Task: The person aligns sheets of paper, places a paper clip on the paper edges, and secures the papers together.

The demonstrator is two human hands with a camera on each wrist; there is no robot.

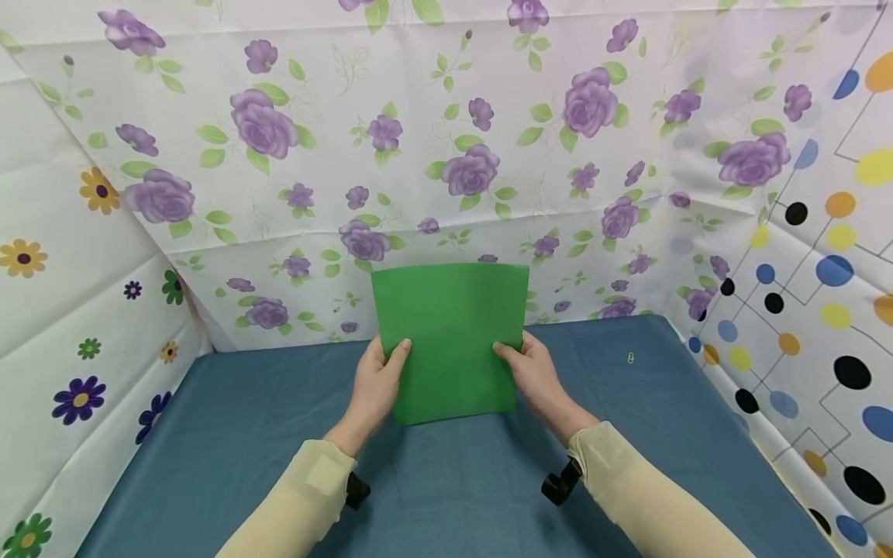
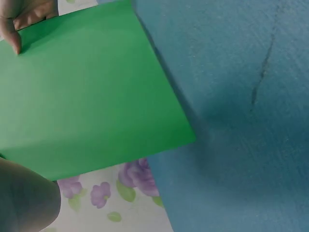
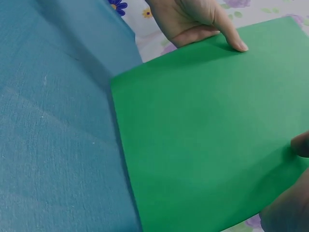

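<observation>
A plain green sheet (image 1: 453,333), paper or thin card, is held upright and slightly tilted over the middle of the table. My left hand (image 1: 377,380) pinches its left edge, thumb lying on the near face and fingers behind. On the opposite edge my right hand (image 1: 540,380) pinches it the same way. The sheet (image 2: 91,92) spreads across most of the left wrist view, its lower edge close to the blue cloth. In the right wrist view the left thumb rests on the sheet (image 3: 203,125). The fingers behind the sheet are mostly hidden.
Blue cloth covers the table (image 1: 265,449). A small yellowish paper clip (image 1: 631,358) lies on it at the back right. Behind stands a white sheet with purple flowers (image 1: 265,124); patterned sheets also hang at left and right. A small black device (image 1: 561,482) is strapped at the right wrist.
</observation>
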